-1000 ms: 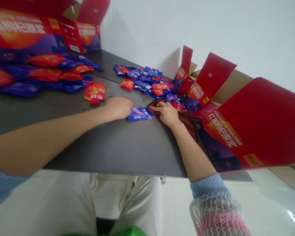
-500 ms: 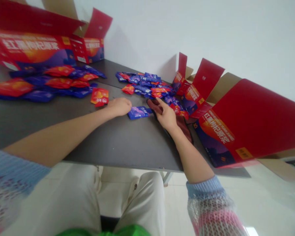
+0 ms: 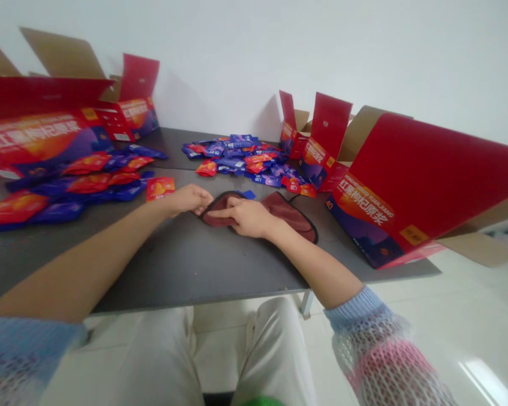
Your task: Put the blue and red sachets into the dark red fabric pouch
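My right hand (image 3: pixel 252 217) grips a dark brown cloth (image 3: pixel 294 217) with black edging, its index finger stretched to the left along the fabric. One end of the cloth is folded under those fingers, and the rest spreads to the right on the table. My left hand (image 3: pixel 190 199) is closed at the cloth's left end, and what its fingertips pinch is hidden. A bit of a blue sachet (image 3: pixel 249 194) shows behind the cloth. Just beyond my left hand lies a red sachet (image 3: pixel 160 188).
Behind the cloth is a heap of blue and red sachets (image 3: pixel 232 163). Stacked sachets (image 3: pixel 88 183) lie at the left, before an open red carton (image 3: pixel 42 135) and a smaller box (image 3: pixel 138 118). Open red boxes (image 3: pixel 317 160) and a large carton (image 3: pixel 364 220) stand along the right.
My right hand has moved left with the cloth, which now covers the spot where a blue sachet lay beside my left hand. The whole view has shifted somewhat.
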The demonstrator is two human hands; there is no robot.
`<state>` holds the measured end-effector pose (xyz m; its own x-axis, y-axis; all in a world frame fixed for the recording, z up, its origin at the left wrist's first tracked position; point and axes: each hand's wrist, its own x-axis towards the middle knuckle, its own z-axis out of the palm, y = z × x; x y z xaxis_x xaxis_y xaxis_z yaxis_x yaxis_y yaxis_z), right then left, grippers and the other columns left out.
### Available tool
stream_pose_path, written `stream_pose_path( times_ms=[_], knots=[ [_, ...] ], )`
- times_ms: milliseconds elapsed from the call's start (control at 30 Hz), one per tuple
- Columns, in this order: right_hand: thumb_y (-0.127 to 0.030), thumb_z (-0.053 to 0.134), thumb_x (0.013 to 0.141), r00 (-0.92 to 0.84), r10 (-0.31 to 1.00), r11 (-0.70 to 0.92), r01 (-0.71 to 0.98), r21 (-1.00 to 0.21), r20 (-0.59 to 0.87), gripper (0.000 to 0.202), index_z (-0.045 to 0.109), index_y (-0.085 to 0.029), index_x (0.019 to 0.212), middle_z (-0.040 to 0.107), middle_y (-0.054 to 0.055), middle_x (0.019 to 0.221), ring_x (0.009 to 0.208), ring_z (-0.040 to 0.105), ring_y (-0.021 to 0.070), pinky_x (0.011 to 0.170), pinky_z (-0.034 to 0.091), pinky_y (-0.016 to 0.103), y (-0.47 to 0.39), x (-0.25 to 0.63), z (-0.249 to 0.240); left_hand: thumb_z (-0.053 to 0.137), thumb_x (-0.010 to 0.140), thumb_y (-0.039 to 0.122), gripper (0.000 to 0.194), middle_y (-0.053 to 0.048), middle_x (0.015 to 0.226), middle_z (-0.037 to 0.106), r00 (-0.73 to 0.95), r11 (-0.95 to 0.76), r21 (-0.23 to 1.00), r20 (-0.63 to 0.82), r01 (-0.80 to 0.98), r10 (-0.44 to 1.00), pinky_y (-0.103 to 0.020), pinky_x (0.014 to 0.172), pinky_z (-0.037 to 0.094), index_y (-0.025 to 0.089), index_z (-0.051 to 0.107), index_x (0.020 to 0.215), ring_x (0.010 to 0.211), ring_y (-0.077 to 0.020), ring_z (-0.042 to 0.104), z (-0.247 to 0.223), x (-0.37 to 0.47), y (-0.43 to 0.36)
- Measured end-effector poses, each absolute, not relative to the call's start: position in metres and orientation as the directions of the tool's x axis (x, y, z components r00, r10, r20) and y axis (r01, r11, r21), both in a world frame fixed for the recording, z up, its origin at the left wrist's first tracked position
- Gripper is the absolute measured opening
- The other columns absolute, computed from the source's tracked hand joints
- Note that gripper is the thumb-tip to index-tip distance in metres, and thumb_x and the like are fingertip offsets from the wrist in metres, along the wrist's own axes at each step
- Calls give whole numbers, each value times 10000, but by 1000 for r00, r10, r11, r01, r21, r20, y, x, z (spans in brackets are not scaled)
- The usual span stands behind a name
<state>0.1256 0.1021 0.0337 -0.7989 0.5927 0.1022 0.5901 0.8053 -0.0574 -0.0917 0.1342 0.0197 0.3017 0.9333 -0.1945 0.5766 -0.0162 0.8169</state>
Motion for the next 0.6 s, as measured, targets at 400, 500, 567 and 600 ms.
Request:
stream_pose_path(
  times_ms=[400,500,567,600],
  knots=[
    [-266,583,918,-749,658,733,611,-299,82,469,593,-396,1368,646,-13,1347,1182,616,203,974,460,292,132,154,32,686,725,559,394,-37,587,654,458,-36,775,-335,631,824,-218,511,461,181,591,675,513,-137,608,20,-107,151],
    [-308,579,914,-588,802,594,768,-241,103,491,566,-378,1399,647,12,1344,1176,621,231,990,469,335,142,167,30,635,747,524,371,-38,586,644,408,-36,708,-364,706,837,-220,495,439,184,548,629,508,-143,608,22,-101,147],
    [-309,559,919,-553,826,561,788,-253,109,471,579,-370,1386,651,-1,1339,1181,619,232,976,478,333,149,173,28,604,759,485,338,-38,599,645,342,-51,638,-342,769,875,-225,499,434,184,543,618,502,-142,602,22,-95,143],
    [-310,553,920,-555,825,561,786,-261,106,463,585,-372,1377,652,-10,1338,1184,617,231,967,481,328,151,176,28,593,763,467,323,-38,610,648,312,-61,599,-325,798,893,-228,508,436,184,547,616,504,-142,602,22,-92,142]
  ],
)
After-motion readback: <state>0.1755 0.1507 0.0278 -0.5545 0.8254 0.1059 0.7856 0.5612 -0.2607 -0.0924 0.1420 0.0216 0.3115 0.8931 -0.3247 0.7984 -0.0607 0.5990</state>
